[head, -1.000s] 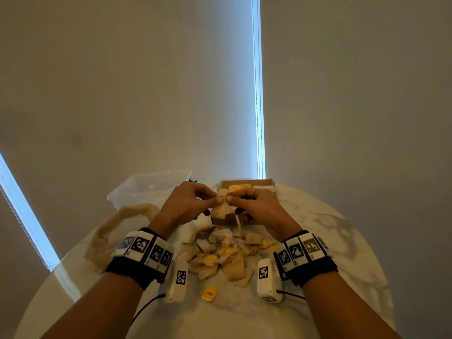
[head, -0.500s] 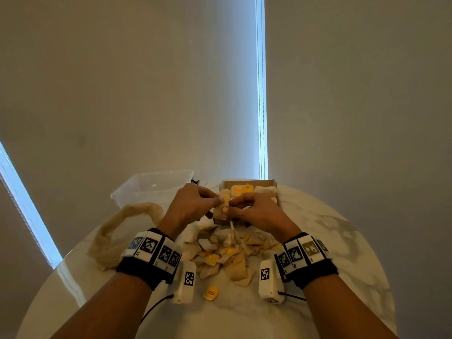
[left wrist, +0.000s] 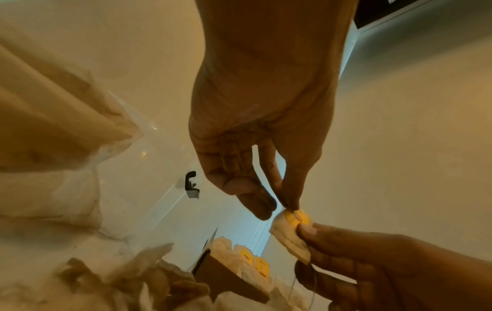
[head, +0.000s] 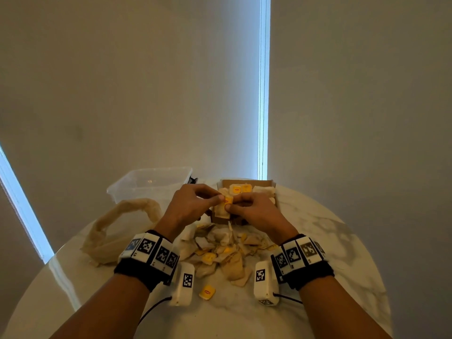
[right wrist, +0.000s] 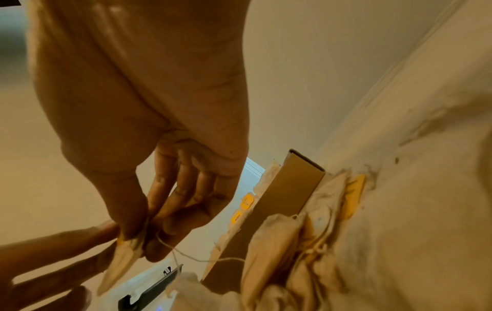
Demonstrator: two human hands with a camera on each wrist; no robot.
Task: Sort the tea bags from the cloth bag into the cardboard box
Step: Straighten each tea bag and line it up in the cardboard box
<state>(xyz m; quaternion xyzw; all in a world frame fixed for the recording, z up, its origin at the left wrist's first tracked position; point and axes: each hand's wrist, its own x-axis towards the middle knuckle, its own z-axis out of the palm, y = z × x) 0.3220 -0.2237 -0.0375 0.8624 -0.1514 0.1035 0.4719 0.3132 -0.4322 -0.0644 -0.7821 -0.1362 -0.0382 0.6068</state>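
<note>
Both hands, left hand [head: 193,206] & right hand [head: 254,210], pinch one tea bag [head: 223,206] over the box [head: 274,189]; its loose string [right wrist: 186,255] may snag the pile [head: 220,250].

Both hands [head: 226,206] meet over the near edge of the box [head: 273,192], blocking the way in from the front. A pile of tea bags [head: 225,250] crowds the worktop [head: 342,241] between the wrists. The tub [head: 151,184] and cloth bag [head: 117,231] close the left side. Bare worktop lies open right of the box and nearest the person, but for one loose tag [head: 207,291].
</note>
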